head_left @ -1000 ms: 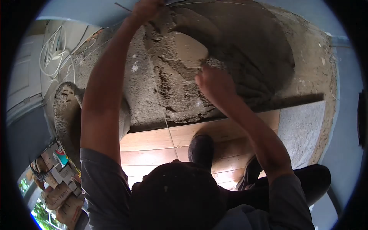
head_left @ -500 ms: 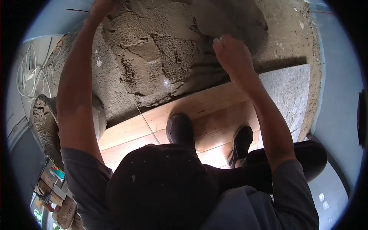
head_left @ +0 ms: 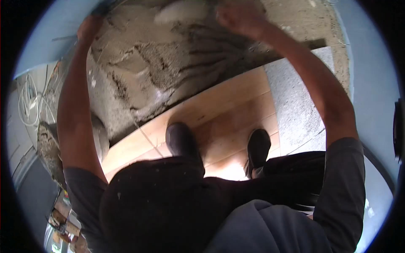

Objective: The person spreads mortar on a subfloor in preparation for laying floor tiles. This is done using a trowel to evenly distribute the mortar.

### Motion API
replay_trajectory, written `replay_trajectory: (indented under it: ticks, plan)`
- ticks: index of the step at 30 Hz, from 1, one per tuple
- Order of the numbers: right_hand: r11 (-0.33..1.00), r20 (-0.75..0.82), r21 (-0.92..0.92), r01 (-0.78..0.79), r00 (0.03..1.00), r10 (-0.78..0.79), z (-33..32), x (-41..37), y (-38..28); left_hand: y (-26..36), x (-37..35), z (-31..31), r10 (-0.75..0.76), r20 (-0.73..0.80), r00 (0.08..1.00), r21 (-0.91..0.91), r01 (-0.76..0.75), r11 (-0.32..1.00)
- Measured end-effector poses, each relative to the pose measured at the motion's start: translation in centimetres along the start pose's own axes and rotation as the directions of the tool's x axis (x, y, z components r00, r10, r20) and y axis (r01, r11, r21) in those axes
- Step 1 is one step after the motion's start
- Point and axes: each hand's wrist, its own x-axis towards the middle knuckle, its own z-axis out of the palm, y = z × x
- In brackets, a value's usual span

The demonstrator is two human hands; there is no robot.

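My right hand is closed and blurred by motion, above the wet mortar near the top edge. It grips a trowel, whose pale, smeared blade seems to reach left over the mortar. At the upper left, my left hand is curled beside a dark, blurred shape; what it holds, if anything, I cannot make out. Beneath both hands spreads a bed of grey-brown mortar, rough and lumpy on the left. Dark ridges run across it near my right forearm.
Wood-look tiles border the mortar, with my shoes on them. A speckled grey tile lies at the right. A mortar-caked container stands behind my left forearm. A coiled white cable is at the far left, and blue-grey walls rise both sides.
My right hand has moved up and left with the trowel, uncovering dark ridges in the mortar. My left hand now shows lower and further left. The whole view has shifted a little.
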Motion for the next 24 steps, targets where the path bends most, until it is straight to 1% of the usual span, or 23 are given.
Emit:
replay_trajectory:
  ticks: [1, 2, 3, 4, 5, 7, 9, 11, 14, 17, 20, 23, 24]
  plan:
    - [0.999, 0.041, 0.002, 0.051, 0.998, -0.051, -0.3, -1.5, -0.6, -0.5, 1.4, 1.1, -0.039, 0.027, 0.999, 0.112, 0.035, 0.993]
    - [0.995, 0.078, -0.008, 0.099, 0.992, -0.098, -1.3, -3.4, -1.8, 1.8, 0.8, -1.0, -0.077, -0.038, 0.996, 0.053, 0.079, 0.995]
    - [0.998, 0.005, 0.015, 0.055, 0.998, -0.055, -2.5, -5.3, -2.8, 3.9, -1.3, -2.9, -0.115, -0.09, 0.989, -0.011, 0.114, 0.993]
    - [0.998, -0.063, 0.055, 0.018, 0.998, -0.014, -3.1, -6.6, -3.2, 5.1, -2.3, -4.0, -0.133, -0.107, 0.985, -0.029, 0.131, 0.991]
    - [0.996, -0.091, 0.062, -0.069, 0.993, 0.074, -3.2, -7.1, -2.0, 5.8, -2.4, -4.8, -0.155, -0.123, 0.98, -0.041, 0.151, 0.988]
    - [0.966, -0.134, 0.114, -0.233, 0.96, 0.247, -3.3, -9.3, 0.4, 5.5, -2.1, -4.1, -0.136, -0.151, 0.979, -0.085, 0.124, 0.989]
    - [0.851, -0.13, 0.295, -0.435, 0.864, 0.487, -2.7, -10.6, 5.3, 5.5, -1.5, -4.1, -0.104, -0.174, 0.979, -0.12, 0.083, 0.989]
    - [0.754, -0.082, 0.123, -0.645, 0.751, 0.656, -2.8, -10.9, 9.7, 6.0, -1.4, -4.1, -0.052, -0.193, 0.98, -0.15, 0.023, 0.988]
    - [0.586, -0.046, 0.183, -0.789, 0.589, 0.807, -2.8, -12.1, 12.1, 6.9, -1.3, -4.7, -0.075, -0.148, 0.986, -0.119, 0.058, 0.991]
    - [0.506, 0.089, 0.192, -0.841, 0.528, 0.844, -2.6, -13.5, 12.6, 6.6, -0.8, -4.0, -0.082, -0.155, 0.985, -0.123, 0.063, 0.99]
    - [0.509, 0.042, 0.251, -0.823, 0.535, 0.844, -1.6, -14.8, 13.6, 6.5, -1.0, -4.2, -0.074, -0.102, 0.992, -0.145, 0.058, 0.988]
    - [0.459, 0.174, 0.368, -0.808, 0.545, 0.82, -1.8, -15.5, 14.1, 6.7, -0.9, -4.4, -0.101, -0.101, 0.99, -0.139, 0.087, 0.986]
    - [0.485, 0.157, 0.372, -0.792, 0.568, 0.808, -1.6, -15.6, 13.8, 6.6, -0.6, -4.5, -0.101, -0.105, 0.989, -0.134, 0.087, 0.987]
